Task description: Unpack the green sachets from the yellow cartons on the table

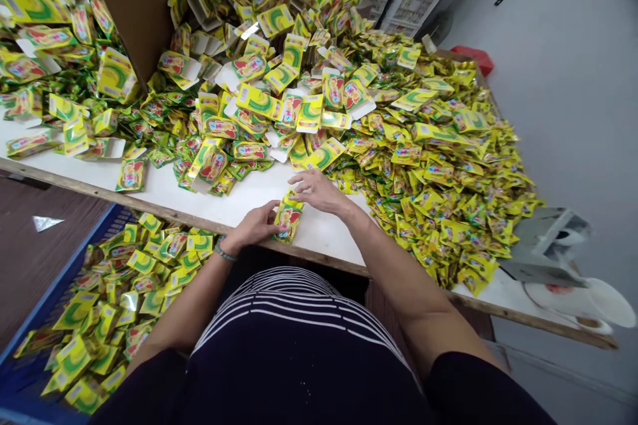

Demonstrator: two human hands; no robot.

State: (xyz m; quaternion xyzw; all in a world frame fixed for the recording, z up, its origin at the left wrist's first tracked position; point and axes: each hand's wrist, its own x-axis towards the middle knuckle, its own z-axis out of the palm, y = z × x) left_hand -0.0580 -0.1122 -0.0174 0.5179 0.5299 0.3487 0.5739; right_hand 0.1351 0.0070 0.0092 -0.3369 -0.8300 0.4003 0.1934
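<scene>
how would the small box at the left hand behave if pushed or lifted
The small box looks like thin card, so it probably holds its shape but may dent if squeezed. Its flat faces suggest sliding rather than rolling.

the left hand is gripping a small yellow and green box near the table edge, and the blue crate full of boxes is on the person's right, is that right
Not quite: the head view shows the blue crate full of boxes on the person's left. The left hand is gripping a small yellow and green box near the table edge.
</scene>
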